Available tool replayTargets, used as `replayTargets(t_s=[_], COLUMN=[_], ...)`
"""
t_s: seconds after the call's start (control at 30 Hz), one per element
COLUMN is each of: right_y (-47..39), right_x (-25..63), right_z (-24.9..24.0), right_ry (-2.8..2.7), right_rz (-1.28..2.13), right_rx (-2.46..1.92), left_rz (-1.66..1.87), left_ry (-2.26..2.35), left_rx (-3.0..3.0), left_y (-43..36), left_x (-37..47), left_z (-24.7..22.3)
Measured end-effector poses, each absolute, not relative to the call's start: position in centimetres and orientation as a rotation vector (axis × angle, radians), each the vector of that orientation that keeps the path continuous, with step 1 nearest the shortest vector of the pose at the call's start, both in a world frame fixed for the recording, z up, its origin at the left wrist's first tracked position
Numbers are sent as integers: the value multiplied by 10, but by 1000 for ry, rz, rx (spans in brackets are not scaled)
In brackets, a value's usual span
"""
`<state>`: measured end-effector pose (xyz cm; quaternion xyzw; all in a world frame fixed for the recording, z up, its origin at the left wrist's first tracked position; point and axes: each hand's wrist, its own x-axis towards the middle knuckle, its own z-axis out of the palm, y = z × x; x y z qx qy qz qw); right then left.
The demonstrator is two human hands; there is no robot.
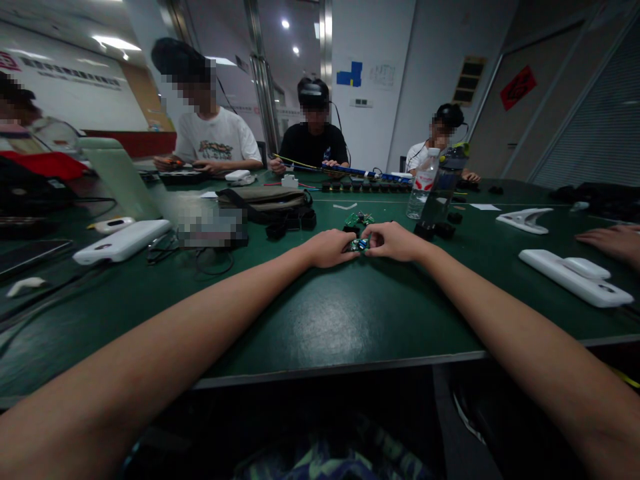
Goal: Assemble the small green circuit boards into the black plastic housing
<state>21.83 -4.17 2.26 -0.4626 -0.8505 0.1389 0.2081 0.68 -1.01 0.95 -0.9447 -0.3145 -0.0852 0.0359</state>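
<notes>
Both my hands meet over the green table [310,320], a short way in from its front edge. My left hand [333,248] pinches the left side of a small green circuit board [360,245] with blue and pale parts. On the board's right side, the thumb and fingers of my right hand [393,241] are closed. Just beyond my fingers lies another green board [359,219], with a small black piece beside it. Fine details of the boards are too small to tell.
Left are a white device [123,241], a green bottle [120,177] and a dark bag [270,202]. Right stand a water bottle [423,183] and a dark bottle [445,190], near another white device [575,277] and a person's hand [613,241]. People sit across the table.
</notes>
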Motion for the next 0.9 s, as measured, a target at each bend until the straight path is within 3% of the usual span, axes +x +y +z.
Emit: replayTargets(t_s=[0.9], right_y=[-40], right_x=[221], right_z=[22], right_ry=[-2401], right_rz=[400], right_rx=[-1306], left_rz=[-252], left_ry=[-952], left_rx=[-2898], left_y=[-12], left_x=[7], left_z=[11])
